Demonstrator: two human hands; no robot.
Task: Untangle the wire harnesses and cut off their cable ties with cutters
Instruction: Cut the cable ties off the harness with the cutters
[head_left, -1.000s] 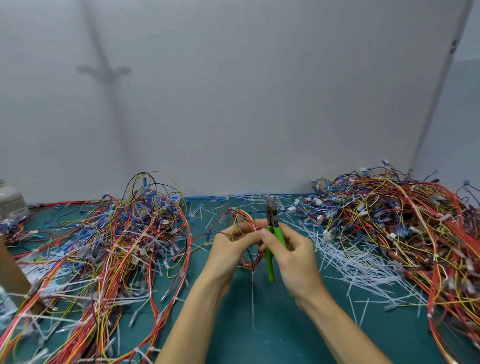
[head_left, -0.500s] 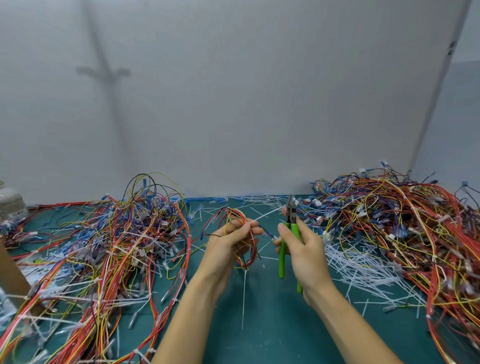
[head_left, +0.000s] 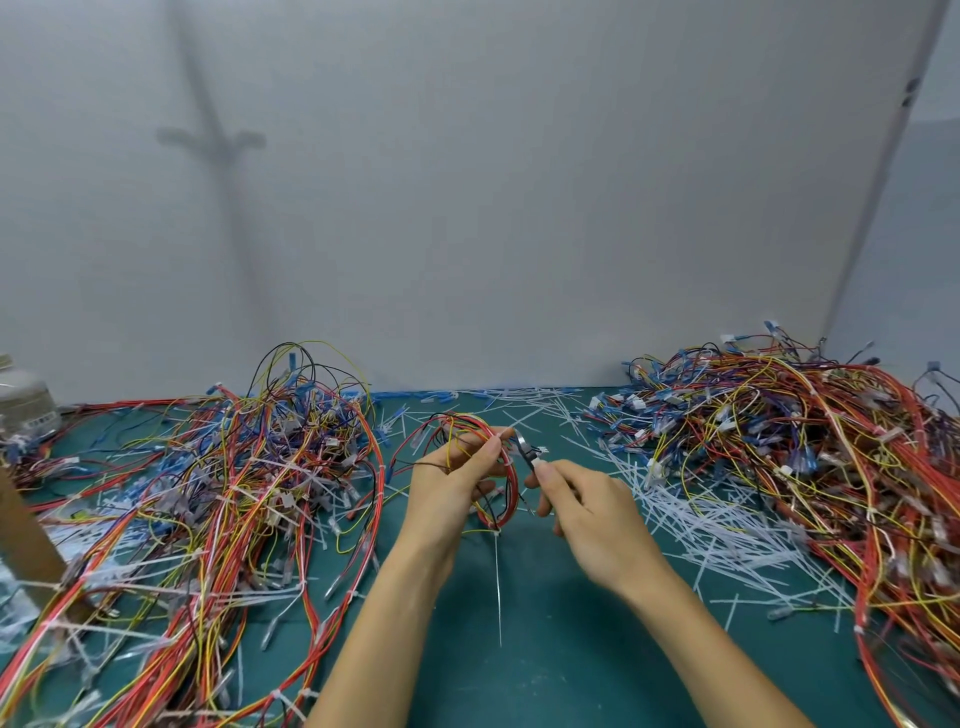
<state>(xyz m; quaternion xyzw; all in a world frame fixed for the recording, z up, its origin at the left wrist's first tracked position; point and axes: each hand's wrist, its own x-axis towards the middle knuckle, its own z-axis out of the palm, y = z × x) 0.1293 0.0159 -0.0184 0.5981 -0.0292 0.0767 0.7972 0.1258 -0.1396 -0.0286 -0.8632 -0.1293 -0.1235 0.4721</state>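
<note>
A tangled wire pile (head_left: 234, 493) lies left of the harness (head_left: 512, 491), a small coil pinched in the left hand (head_left: 452, 483). Just right of the harness, the right hand (head_left: 592, 514) grips cutters (head_left: 522, 448), tips beside its wires; farther right, a second pile (head_left: 779, 441).

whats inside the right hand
The right hand grips the cutters; only their dark metal tip shows, poking out past the fingertips toward the wire bundle that the left hand holds. The handles are covered by the curled fingers.
</note>
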